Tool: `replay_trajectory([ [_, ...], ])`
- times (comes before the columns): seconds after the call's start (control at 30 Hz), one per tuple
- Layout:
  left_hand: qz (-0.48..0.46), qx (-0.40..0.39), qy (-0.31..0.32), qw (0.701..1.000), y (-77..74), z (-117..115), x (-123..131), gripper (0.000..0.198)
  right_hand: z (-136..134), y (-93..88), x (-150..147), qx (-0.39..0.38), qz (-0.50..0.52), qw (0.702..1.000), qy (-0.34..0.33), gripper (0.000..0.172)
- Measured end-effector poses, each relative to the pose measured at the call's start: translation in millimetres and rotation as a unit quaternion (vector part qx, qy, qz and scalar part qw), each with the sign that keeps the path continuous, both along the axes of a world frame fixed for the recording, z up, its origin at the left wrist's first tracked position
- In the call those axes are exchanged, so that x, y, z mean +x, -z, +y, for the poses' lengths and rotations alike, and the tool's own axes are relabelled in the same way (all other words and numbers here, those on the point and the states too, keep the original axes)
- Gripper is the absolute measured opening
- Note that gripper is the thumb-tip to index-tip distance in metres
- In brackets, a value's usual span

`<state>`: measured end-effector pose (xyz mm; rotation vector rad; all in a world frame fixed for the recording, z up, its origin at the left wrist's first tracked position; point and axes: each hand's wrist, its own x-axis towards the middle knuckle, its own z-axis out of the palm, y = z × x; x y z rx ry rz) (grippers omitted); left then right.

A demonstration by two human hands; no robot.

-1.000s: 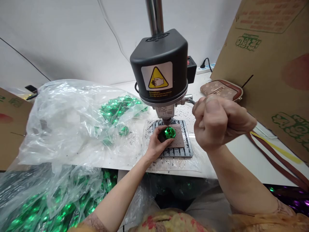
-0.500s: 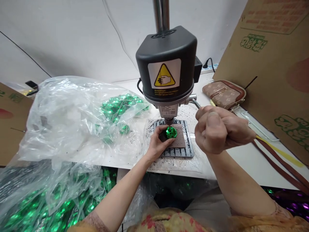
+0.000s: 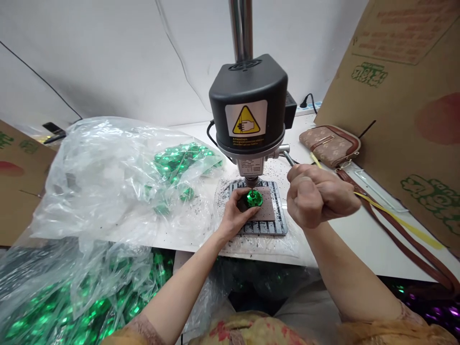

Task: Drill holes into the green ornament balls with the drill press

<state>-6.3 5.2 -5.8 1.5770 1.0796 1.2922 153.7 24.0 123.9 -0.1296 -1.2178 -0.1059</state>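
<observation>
A small bench drill with a black head and a yellow warning label stands on the white table. My left hand pinches a shiny green faceted piece on a brown pad over the slotted base plate. The drill tip touches the piece's top. My right hand is a closed fist around the metal feed lever at the drill's right side.
A clear plastic bag with several green pieces lies left of the drill; another bag of green pieces sits below the table edge. A patterned purse with a brown strap, a cardboard sheet and a power strip stand at the right.
The drill head has come down onto the green piece. My right fist has pulled the lever lower and nearer. My left hand still holds the piece in place.
</observation>
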Motion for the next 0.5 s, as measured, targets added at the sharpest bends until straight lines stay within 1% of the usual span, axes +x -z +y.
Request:
replay_trajectory([
  [0.13, 0.002, 0.000, -0.001, 1.000, -1.3, -0.1, -0.3, 0.051, -2.1, 4.3, 0.5, 0.018, -0.013, 1.000, -0.018, 0.043],
  [0.2, 0.002, -0.001, 0.000, 1.000, -2.1, -0.7, -0.1, 0.051, -5.8, -1.4, -0.5, -0.013, -0.001, 1.000, -0.020, 0.047],
  [0.23, 0.002, -0.001, -0.001, 1.000, -2.5, -1.0, 0.2, 0.051, -7.9, -7.6, -1.3, -0.041, 0.012, 0.999, -0.019, 0.049],
  [0.3, 0.009, -0.002, -0.007, 1.000, -3.8, -1.4, 1.5, 0.051, -11.0, -25.7, -2.9, -0.114, 0.048, 0.992, -0.018, 0.050],
  [0.4, 0.035, 0.007, -0.035, 0.999, -8.5, -3.2, 4.3, 0.048, -10.2, -55.9, -3.7, -0.213, 0.065, 0.974, -0.053, 0.050],
  [0.47, 0.062, 0.029, -0.066, 0.995, -14.4, -9.6, 5.3, 0.043, -6.7, -68.9, -3.0, -0.244, 0.062, 0.966, -0.062, 0.051],
  [0.5, 0.079, 0.053, -0.082, 0.992, -17.8, -15.8, 4.9, 0.039, -4.9, -72.2, -2.6, -0.250, 0.057, 0.965, -0.056, 0.052],
])
